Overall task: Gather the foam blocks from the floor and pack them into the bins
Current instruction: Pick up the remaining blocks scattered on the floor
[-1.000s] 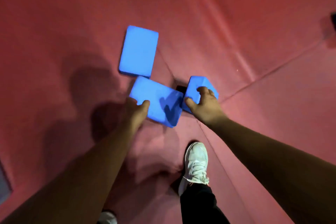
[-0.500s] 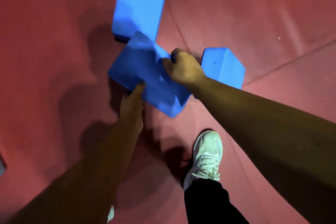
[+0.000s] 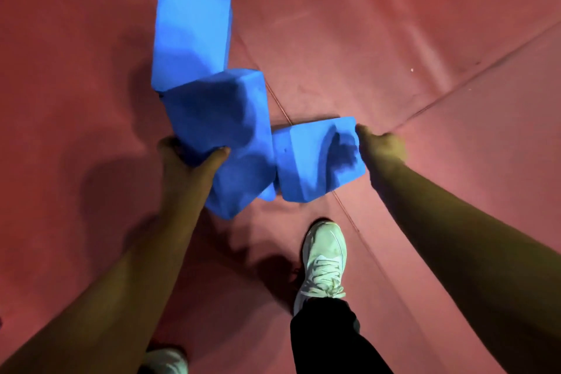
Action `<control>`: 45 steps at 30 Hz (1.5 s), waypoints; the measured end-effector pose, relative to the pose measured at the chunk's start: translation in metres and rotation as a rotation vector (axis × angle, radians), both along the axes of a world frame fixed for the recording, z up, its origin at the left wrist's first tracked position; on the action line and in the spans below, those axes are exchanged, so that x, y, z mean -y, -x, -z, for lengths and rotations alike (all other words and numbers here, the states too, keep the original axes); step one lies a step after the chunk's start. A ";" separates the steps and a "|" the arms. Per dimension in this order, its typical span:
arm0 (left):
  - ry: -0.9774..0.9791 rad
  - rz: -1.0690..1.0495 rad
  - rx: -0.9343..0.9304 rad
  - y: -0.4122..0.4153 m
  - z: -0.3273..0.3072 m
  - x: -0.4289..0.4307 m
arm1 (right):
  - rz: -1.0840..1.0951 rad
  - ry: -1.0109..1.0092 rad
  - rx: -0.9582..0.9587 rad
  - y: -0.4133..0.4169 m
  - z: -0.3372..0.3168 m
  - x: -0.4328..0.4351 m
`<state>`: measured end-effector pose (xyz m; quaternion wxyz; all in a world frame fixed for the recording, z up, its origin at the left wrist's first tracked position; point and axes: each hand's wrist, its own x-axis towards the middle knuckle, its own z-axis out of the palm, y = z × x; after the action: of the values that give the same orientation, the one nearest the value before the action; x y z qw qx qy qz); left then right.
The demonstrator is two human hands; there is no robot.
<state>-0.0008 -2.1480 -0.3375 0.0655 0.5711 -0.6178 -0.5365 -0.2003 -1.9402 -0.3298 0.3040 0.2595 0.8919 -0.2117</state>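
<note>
Half a second on, the work has split between the two hands: at left of centre the left hand (image 3: 189, 158), thumb and fingers curled round a lower corner, now carries the middle block (image 3: 218, 124) alone, tilted and raised off the red floor (image 3: 394, 24), where a moment ago both hands were on it. Above it, in the upper left of the frame, a third block (image 3: 191, 36) lies flat on the floor, untouched, its near end hidden behind the raised one. To the right, the smaller block (image 3: 315, 158), which lay free half a second ago, is gripped at its right end by the right hand (image 3: 381, 146), which has crossed over from the middle block; whether it has left the floor cannot be told. The two held blocks touch at centre frame, above a white shoe (image 3: 324, 255). Two of three blocks appear secured; one stays to be gathered, and no bin is in view.
</note>
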 end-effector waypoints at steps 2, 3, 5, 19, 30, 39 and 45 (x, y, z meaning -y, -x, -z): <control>0.033 0.011 0.024 0.005 0.003 -0.004 | 0.264 0.217 0.301 -0.017 0.009 -0.011; 0.050 0.030 0.023 0.007 0.004 -0.007 | 0.305 0.287 0.413 -0.029 0.014 -0.013; 0.088 0.071 0.012 0.012 0.007 -0.011 | 0.398 0.332 0.533 -0.052 0.028 -0.010; 0.122 0.038 0.060 -0.001 -0.041 0.011 | 0.452 0.604 0.161 -0.056 -0.021 0.000; 0.093 -0.172 0.120 -0.129 -0.209 0.134 | -0.517 0.500 -0.152 -0.128 -0.212 0.174; 0.136 -0.604 0.107 -0.363 -0.293 0.260 | -0.929 0.611 -0.187 -0.345 -0.301 0.376; 0.146 -0.856 0.077 -0.522 -0.313 0.309 | -1.180 0.724 -0.154 -0.498 -0.330 0.480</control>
<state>0.5217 -2.4568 -0.0246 0.2993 0.7893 -0.3634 -0.3942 0.2976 -2.4199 0.0005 0.3713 -0.4021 0.7763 -0.3128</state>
